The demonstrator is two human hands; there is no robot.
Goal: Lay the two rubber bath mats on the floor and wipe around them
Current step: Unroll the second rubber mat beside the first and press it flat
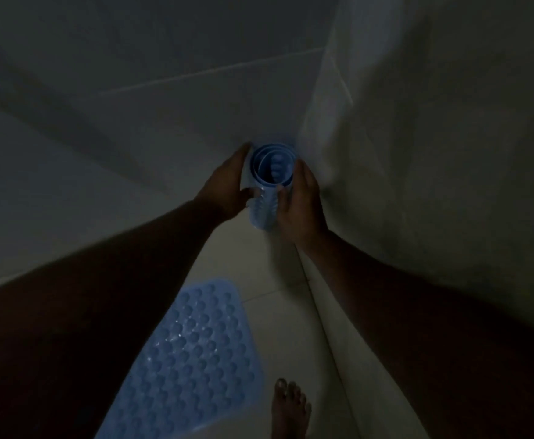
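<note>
The room is dim. A blue rubber bath mat (267, 185) is rolled into a tube and stands upright in the corner where two walls meet; I look down into its open end. My left hand (226, 185) grips its left side and my right hand (300, 201) grips its right side. A second blue bath mat (192, 359), covered in round bumps, lies flat on the pale tiled floor (278, 299) below my arms, partly hidden by my left forearm.
Tiled walls close in on the left and ahead, and a light wall (433, 153) runs down the right side. A bare foot (291, 407) rests on the floor just right of the flat mat.
</note>
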